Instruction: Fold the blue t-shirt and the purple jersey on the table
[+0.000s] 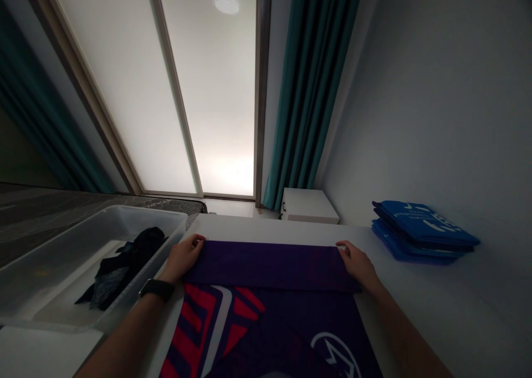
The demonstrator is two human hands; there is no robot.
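A dark purple garment (291, 317) with red stripes and white markings lies spread on the white table (266, 230). Its far part is folded over into a plain purple band. My left hand (185, 256), with a dark watch on the wrist, pinches the band's far left corner. At the far right corner, my right hand (355, 262) grips the same band between thumb and fingers. The garment's near edge runs out of view at the bottom.
A translucent plastic bin (164, 214) with dark clothes (120, 267) stands at the left. Folded blue garments (424, 231) are stacked on the table at the right. Beyond the table are a white cabinet (310, 203), teal curtains (316, 90) and frosted sliding doors (211, 90).
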